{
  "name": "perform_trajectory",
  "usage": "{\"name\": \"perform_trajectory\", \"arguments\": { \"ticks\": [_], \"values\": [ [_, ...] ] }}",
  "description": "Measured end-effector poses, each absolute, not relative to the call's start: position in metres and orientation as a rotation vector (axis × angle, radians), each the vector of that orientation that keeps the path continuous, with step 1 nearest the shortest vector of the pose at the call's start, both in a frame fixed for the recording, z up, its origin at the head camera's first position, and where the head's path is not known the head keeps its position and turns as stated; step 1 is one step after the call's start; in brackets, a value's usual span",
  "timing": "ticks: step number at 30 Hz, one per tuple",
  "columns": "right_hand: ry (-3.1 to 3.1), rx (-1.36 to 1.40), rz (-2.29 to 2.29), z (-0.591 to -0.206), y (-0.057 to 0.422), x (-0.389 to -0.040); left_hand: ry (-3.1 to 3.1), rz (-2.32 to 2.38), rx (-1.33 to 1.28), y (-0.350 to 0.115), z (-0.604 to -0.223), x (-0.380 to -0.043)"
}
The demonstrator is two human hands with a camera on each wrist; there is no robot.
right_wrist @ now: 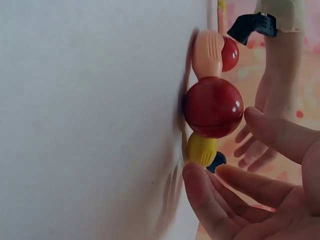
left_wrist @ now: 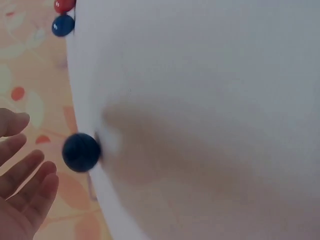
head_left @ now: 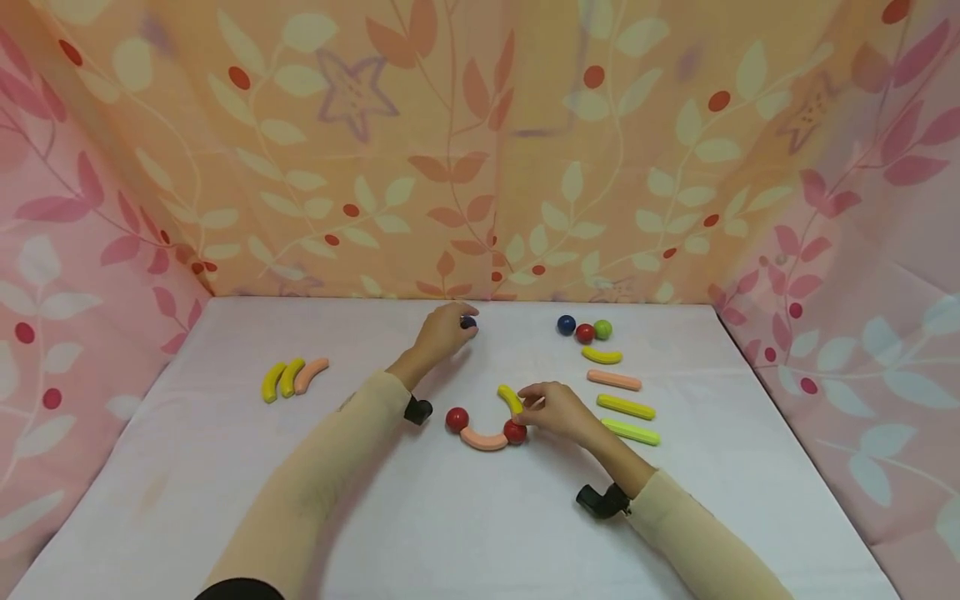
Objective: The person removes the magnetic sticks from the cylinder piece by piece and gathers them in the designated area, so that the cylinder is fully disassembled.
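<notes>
Near the back edge, my left hand (head_left: 442, 332) reaches over a dark blue ball (left_wrist: 81, 152); in the left wrist view its spread fingers stand apart from the ball. At the front middle, a salmon curved stick (head_left: 483, 440) links a left red ball (head_left: 457, 419) and a right red ball (right_wrist: 214, 107). A yellow curved stick (head_left: 507, 397) runs back from the right ball. My right hand (head_left: 558, 408) is beside that joint, its thumb close to the red ball and a fingertip (right_wrist: 195, 175) right at the yellow stick, without gripping either.
On the left lie two yellow curved sticks (head_left: 290, 377) and a salmon one (head_left: 311, 376). At the back right sit a blue ball (head_left: 566, 325), a red ball (head_left: 585, 333) and a green ball (head_left: 602, 330), with a yellow curved stick (head_left: 602, 356) and several straight sticks (head_left: 626, 407) nearer. Patterned cloth walls (head_left: 465, 167) enclose the table.
</notes>
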State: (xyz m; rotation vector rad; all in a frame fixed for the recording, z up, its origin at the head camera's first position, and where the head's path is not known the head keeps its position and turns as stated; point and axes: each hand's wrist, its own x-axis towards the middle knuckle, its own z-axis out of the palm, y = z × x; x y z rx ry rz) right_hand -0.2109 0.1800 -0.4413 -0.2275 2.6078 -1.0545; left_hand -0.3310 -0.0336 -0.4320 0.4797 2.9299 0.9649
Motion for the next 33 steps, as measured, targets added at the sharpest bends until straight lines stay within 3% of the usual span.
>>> {"name": "perform_trajectory", "arguments": {
  "ticks": [14,33],
  "values": [
    [2.658,-0.217,-1.043,-0.443,0.174,-0.197,2.502,0.626,0.967,-0.010,-0.432,-0.301],
    [2.657,-0.217,-1.023,-0.442,0.179,-0.219,2.569,0.530,0.727,-0.023,-0.439,-0.287]
  ]
}}
